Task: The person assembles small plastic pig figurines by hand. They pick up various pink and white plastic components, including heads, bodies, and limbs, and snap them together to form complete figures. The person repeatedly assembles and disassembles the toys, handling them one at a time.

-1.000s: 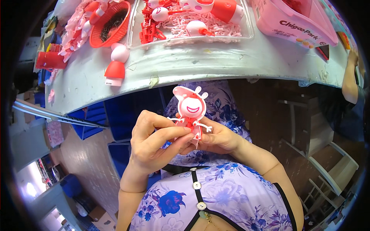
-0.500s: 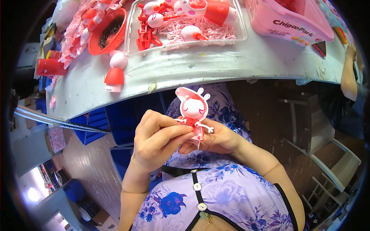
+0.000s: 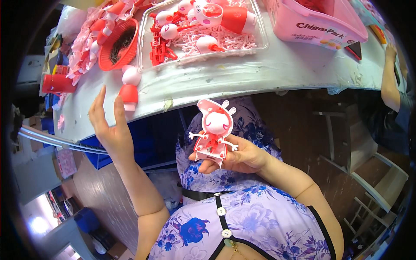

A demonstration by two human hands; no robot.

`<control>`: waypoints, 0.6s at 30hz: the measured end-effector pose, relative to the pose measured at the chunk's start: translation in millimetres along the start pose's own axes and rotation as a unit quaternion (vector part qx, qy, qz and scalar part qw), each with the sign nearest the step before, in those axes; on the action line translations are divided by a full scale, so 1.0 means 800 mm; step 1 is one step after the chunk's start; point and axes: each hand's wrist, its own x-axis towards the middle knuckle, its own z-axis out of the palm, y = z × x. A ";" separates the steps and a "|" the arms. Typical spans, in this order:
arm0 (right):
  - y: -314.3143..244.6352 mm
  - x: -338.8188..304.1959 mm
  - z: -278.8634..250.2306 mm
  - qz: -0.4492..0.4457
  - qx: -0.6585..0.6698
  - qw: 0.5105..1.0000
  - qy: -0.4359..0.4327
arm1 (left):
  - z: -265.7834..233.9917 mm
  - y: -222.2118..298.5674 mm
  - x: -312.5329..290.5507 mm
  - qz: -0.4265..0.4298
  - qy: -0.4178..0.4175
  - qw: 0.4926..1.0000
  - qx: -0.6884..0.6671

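Note:
In my right hand rests a pink and white plastic toy figure, a half shell with its inside facing up. A white ball-shaped head with drawn eyes, a red inner piece and two small white arms sit in it. My right fingers are closed around its lower part. Raised at the left with fingers spread is my left hand, holding nothing. Close beside its fingertips, a white and red shell piece lies at the table's front edge.
A clear tray holds pink and red parts and several white heads. Left of it are a red basket with dark contents and a heap of pink parts. A pink bin stands right, near another person's arm.
My left hand has let go of the figure and moved left and up toward the shell piece on the table. My right hand still holds the figure, its inside now showing more fully.

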 end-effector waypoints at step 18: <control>-0.005 0.011 0.002 -0.042 0.041 0.998 -0.017 | 0.025 -0.034 -0.014 -0.012 -0.082 0.997 -0.003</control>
